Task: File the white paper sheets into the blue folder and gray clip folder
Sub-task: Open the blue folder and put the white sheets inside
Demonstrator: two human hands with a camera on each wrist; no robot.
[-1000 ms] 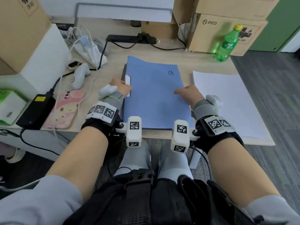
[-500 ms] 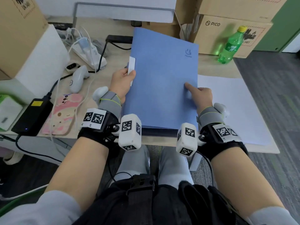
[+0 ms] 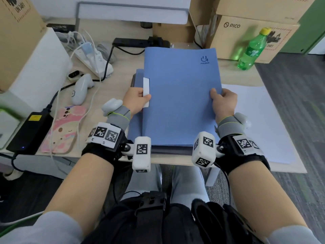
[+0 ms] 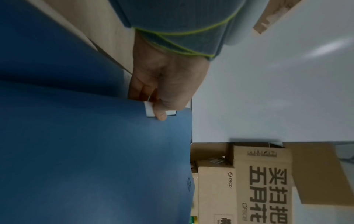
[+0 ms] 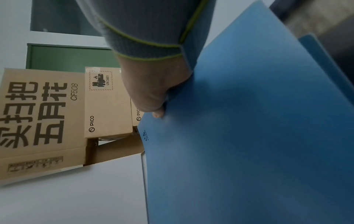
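Observation:
I hold the blue folder (image 3: 179, 95) with both hands, raised a little over the desk's front middle. My left hand (image 3: 137, 99) pinches its left edge, thumb on the white label (image 3: 146, 92). My right hand (image 3: 223, 101) grips the right edge, thumb on top. The left wrist view shows the left hand (image 4: 162, 97) with its thumb on the label (image 4: 151, 111); the right wrist view shows the right hand (image 5: 153, 94) on the folder (image 5: 249, 136). Beneath, another blue cover (image 3: 139, 76) and the dark gray clip folder (image 3: 172, 150) lie flat. White paper sheets (image 3: 260, 120) lie on the desk at right.
A green bottle (image 3: 251, 50) and cardboard boxes (image 3: 246, 32) stand at the back right. To the left lie a pink-cased phone (image 3: 61, 131), a black power adapter (image 3: 29, 132), a white controller (image 3: 80, 90), a power strip (image 3: 93, 60) and cables.
The blue folder, flat on the desk a second ago, was tilted up steeply and now sits lower and flatter. My right hand went from a finger on the cover to gripping its right edge.

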